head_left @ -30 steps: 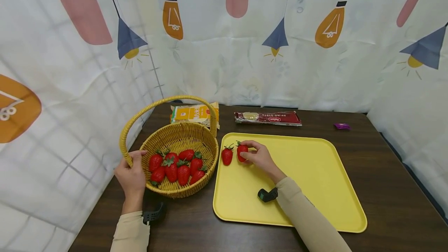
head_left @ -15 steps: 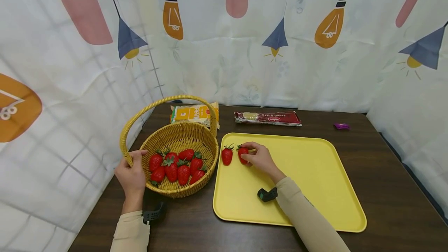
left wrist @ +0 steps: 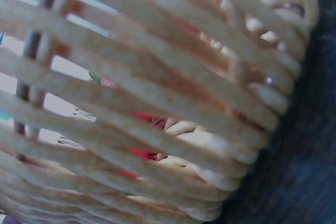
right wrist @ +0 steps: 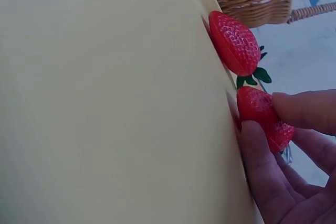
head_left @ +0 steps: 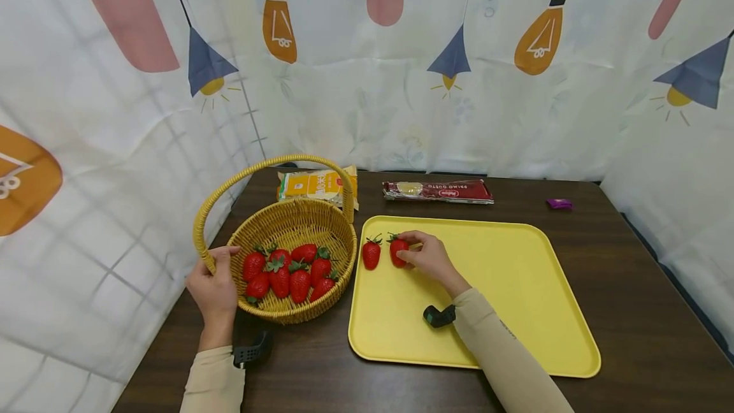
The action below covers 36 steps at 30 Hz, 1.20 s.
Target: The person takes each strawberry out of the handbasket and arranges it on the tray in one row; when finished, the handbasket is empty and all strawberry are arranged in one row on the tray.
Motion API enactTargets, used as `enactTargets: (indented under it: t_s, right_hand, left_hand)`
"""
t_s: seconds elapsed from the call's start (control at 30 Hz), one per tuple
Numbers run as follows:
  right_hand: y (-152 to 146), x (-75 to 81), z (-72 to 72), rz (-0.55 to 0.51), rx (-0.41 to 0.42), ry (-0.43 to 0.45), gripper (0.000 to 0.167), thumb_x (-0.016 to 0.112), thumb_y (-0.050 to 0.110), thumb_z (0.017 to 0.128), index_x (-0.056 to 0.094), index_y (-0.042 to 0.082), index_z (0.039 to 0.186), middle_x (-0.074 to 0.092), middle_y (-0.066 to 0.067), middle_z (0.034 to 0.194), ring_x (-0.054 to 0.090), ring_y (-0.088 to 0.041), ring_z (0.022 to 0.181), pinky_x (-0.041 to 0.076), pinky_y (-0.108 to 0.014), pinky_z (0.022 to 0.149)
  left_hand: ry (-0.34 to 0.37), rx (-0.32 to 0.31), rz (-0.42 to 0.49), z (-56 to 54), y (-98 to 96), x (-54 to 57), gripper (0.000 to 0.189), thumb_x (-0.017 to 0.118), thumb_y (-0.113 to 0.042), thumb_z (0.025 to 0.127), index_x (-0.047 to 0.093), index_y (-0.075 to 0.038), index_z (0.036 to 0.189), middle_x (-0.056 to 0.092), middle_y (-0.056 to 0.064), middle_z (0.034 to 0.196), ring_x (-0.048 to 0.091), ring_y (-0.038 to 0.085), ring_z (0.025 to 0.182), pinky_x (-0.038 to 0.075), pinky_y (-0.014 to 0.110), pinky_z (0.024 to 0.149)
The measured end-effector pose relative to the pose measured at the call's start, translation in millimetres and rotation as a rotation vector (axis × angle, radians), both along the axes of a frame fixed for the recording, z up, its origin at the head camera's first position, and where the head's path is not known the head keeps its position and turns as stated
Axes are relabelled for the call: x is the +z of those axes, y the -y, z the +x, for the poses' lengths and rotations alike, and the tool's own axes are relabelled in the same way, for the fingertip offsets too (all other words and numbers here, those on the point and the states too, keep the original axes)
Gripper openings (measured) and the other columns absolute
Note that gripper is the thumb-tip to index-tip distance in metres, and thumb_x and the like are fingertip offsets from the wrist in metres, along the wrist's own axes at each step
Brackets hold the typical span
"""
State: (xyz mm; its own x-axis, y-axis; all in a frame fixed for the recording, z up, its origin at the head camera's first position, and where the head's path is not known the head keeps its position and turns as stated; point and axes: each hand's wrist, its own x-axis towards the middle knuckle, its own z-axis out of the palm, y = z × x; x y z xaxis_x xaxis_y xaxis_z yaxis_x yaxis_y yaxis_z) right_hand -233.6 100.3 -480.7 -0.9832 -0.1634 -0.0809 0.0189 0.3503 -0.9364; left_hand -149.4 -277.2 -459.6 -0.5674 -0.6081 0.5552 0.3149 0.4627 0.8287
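My left hand (head_left: 215, 282) grips the yellow wicker basket (head_left: 292, 316) where the handle joins its left side. Several red strawberries (head_left: 279, 281) with green leaves lie inside the basket. The left wrist view is filled by the basket's woven wall (left wrist: 157, 87), with bits of red showing through the gaps. My right hand (head_left: 427, 260) pinches a strawberry (head_left: 397, 251) between thumb and fingers, low over the top left of the yellow tray (head_left: 476, 336). Beside it on the tray lies a second strawberry (right wrist: 234, 43), leaves pointing away from me.
Behind the basket is a yellow-and-white snack packet (head_left: 315, 185). A dark red biscuit packet (head_left: 438, 192) lies beyond the tray. Toward the far right sits a small purple wrapper (head_left: 559, 204). A printed curtain (head_left: 367, 94) hangs behind the dark wooden table (head_left: 309, 375).
The head view has shifted very slightly. Both hands stay in place, the left on the basket and the right on the strawberry, which looks a little turned.
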Motion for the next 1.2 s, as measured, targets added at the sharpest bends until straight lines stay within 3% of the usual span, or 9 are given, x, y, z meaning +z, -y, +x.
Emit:
enactTargets:
  t_s: [0.17,0.4,0.53,0.67,0.93,1.07,1.2]
  right_hand:
    - [1.0,-1.6,0.0,-0.015,0.017,0.008,0.037,0.075,0.006,0.083,0.068,0.008,0.119,0.065,-0.011,0.108,0.066,-0.019,0.078,0.057,-0.034,0.063]
    - [3.1,-5.4,-0.2,0.022,0.025,-0.037,0.038,0.076,0.008,0.083,0.067,0.009,0.119,0.065,-0.009,0.111,0.065,-0.019,0.062,0.054,-0.033,0.058]
    - [5.9,-7.3,-0.4,0.007,0.032,-0.045,0.038,0.077,0.008,0.083,0.067,0.008,0.119,0.066,-0.009,0.109,0.065,-0.017,0.065,0.055,-0.032,0.061]
    - [8.2,-8.6,0.1,-0.024,0.035,-0.041,0.037,0.077,0.006,0.083,0.067,0.006,0.118,0.066,-0.010,0.107,0.066,-0.017,0.070,0.056,-0.032,0.063]
    - [8.4,-8.6,0.7,-0.024,0.059,-0.061,0.041,0.077,0.007,0.083,0.066,0.004,0.122,0.065,-0.015,0.114,0.067,-0.016,0.077,0.056,-0.031,0.066]
    - [7.5,-8.2,1.1,-0.026,0.072,-0.067,0.043,0.077,0.007,0.082,0.065,0.003,0.123,0.064,-0.017,0.117,0.067,-0.016,0.078,0.056,-0.031,0.066]
    - [6.6,-7.8,0.7,-0.049,0.047,-0.047,0.038,0.075,0.007,0.084,0.066,0.004,0.121,0.065,-0.015,0.114,0.067,-0.017,0.076,0.056,-0.031,0.065]
  left_hand:
    - [-0.011,0.001,-0.004,-0.3,0.0,-0.4,0.034,0.057,-0.023,0.099,0.076,0.002,0.084,0.061,-0.024,0.066,0.021,0.008,0.041,0.016,0.027,0.044]
    - [0.007,0.015,0.001,0.4,-0.1,-0.7,0.034,0.057,-0.023,0.099,0.076,0.001,0.085,0.058,-0.022,0.062,0.021,0.006,0.040,0.016,0.027,0.044]
    - [0.014,0.020,0.001,1.0,-0.2,-0.3,0.035,0.057,-0.023,0.099,0.075,0.004,0.086,0.061,-0.026,0.067,0.021,0.005,0.040,0.016,0.027,0.043]
    - [0.008,0.013,0.009,4.5,-5.0,7.0,0.035,0.056,-0.020,0.099,0.073,0.008,0.085,0.062,-0.030,0.072,0.021,0.003,0.041,0.017,0.027,0.045]
    - [-0.015,-0.002,0.008,13.4,-17.8,25.4,0.035,0.057,-0.018,0.099,0.072,0.010,0.085,0.060,-0.027,0.069,0.020,0.002,0.042,0.016,0.026,0.046]
    - [-0.017,-0.003,0.005,12.4,-17.5,25.0,0.035,0.057,-0.018,0.099,0.072,0.010,0.084,0.059,-0.028,0.067,0.019,0.002,0.043,0.016,0.026,0.045]
    - [-0.002,0.009,0.001,6.4,-10.3,14.0,0.035,0.056,-0.019,0.099,0.073,0.009,0.084,0.061,-0.030,0.071,0.020,0.003,0.044,0.016,0.027,0.046]
